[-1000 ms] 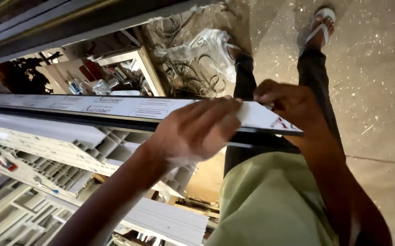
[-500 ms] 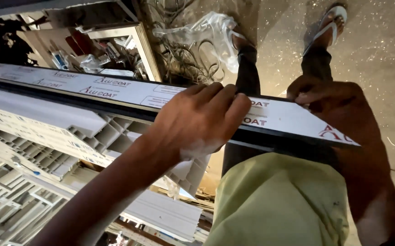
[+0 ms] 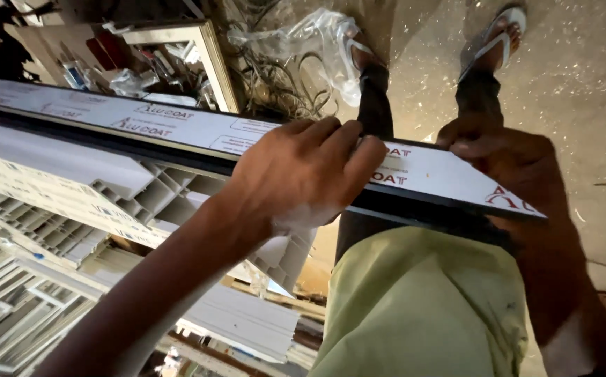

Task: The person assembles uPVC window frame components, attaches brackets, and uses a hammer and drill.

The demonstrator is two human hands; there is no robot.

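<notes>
A long metal profile [image 3: 177,129], dark along its edge and covered with white protective film, runs from the far left to the right in front of my legs. My left hand [image 3: 303,174] lies over its top, fingers curled across the film near its right part. My right hand [image 3: 505,157] grips the profile close to its right end. The bar rests above a stack of white hollow-chamber profiles [image 3: 72,174].
More white profiles [image 3: 240,321] lie lower left. Behind the bar stand a wooden-framed box of small items [image 3: 205,49], tangled wire and a clear plastic bag [image 3: 317,35]. My sandalled feet [image 3: 498,35] stand on a dusty concrete floor [image 3: 582,91].
The profile's right end and both hands sit further right in the view than before. Both hands have kept their hold on it.
</notes>
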